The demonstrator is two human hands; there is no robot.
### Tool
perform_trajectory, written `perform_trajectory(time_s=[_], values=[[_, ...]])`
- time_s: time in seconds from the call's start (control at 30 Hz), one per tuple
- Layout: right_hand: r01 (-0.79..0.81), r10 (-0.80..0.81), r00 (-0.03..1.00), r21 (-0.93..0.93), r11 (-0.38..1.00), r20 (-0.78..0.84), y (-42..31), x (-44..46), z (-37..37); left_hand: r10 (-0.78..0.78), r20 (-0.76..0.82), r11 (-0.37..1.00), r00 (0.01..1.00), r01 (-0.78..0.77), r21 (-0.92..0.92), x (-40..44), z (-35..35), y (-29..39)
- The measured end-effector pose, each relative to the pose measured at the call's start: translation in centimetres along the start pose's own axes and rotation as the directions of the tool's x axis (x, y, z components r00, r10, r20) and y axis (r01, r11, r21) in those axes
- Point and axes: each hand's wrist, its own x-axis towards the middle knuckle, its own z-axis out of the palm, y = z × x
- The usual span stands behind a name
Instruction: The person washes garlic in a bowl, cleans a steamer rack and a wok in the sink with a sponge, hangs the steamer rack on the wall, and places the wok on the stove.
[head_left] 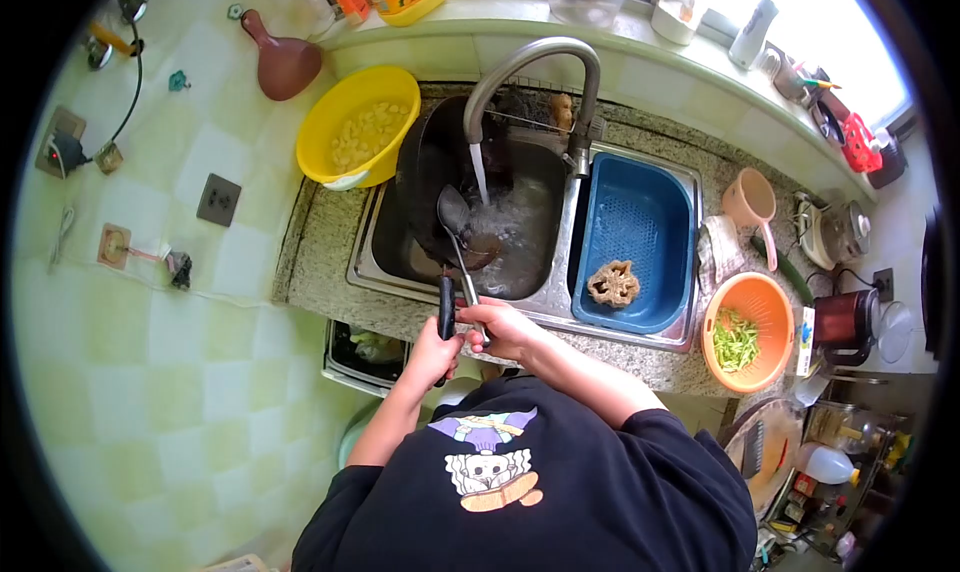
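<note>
My left hand [432,355] is wrapped round the black handle of a dark wok [418,187], which is tilted on its side in the left sink basin. In my right hand [500,328] is the handle of a metal ladle [453,210]; its bowl rests over the wok's inside. Both hands are close together at the sink's front edge. Water runs from the curved faucet [592,82] into the basin [545,212], between the wok and the basin's right wall. The wok's lower edge is hard to make out in the water.
A blue basket [678,187] fills the right basin and holds a brown loofah-like scrubber [613,284]. To the right, an orange colander [712,347] contains green shreds. A yellow basin [312,137] with pale slices stands left of the wok. An open drawer [345,377] juts out below the counter.
</note>
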Motion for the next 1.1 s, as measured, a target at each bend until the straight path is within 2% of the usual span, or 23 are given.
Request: perform_trajectory(time_s=[0.13, 0.17, 0.33, 0.63, 0.77, 0.9, 0.97, 1.0, 1.1], values=[[0.009, -0.009, 0.996, 0.009, 1.000, 0.093, 0.5, 1.0, 0.5, -0.011, -0.028, 0.998, 1.000, 0.013, 0.069, -0.8, -0.7, 0.9], [0.014, -0.014, 0.994, 0.000, 1.000, 0.109, 0.5, 1.0, 0.7, -0.007, -0.091, 0.998, 0.996, 0.013, 0.068, -1.2, -0.6, 1.2], [0.021, -0.025, 0.981, 0.022, 1.000, 0.191, 0.2, 1.3, 1.2, -0.012, -0.064, 0.981, 0.998, 0.025, 0.193, -1.0, -1.6, 2.3], [0.041, -0.048, 0.978, 0.040, 0.998, 0.203, 0.0, 1.1, 1.0, 0.009, -0.077, 0.978, 0.997, 0.008, 0.208, -1.6, -0.8, 3.1], [0.040, -0.035, 0.989, -0.036, 0.999, 0.141, -0.6, -0.6, 0.8, -0.045, 0.037, 0.999, 0.998, 0.045, 0.000, -2.0, 0.0, 2.7], [0.057, -0.035, 0.991, -0.166, 0.984, 0.130, -1.0, -1.7, -0.8, -0.108, 0.120, 0.964, 0.987, 0.134, -0.230, -2.2, 1.1, 0.9], [0.049, -0.039, 0.998, -0.293, 0.955, 0.039, -1.8, -2.2, -2.1, -0.116, 0.197, 0.912, 0.973, 0.183, -0.366, -2.7, 2.0, 0.5], [0.014, -0.045, 0.997, -0.391, 0.920, -0.069, -3.2, -3.1, -2.2, -0.125, 0.226, 0.880, 0.966, 0.213, -0.424, -2.6, 2.3, 0.0], [-0.106, -0.070, 0.969, -0.654, 0.749, -0.238, -7.5, -4.0, -4.3, -0.089, 0.355, 0.782, 0.931, 0.286, -0.554, -1.4, 1.7, -2.4]])
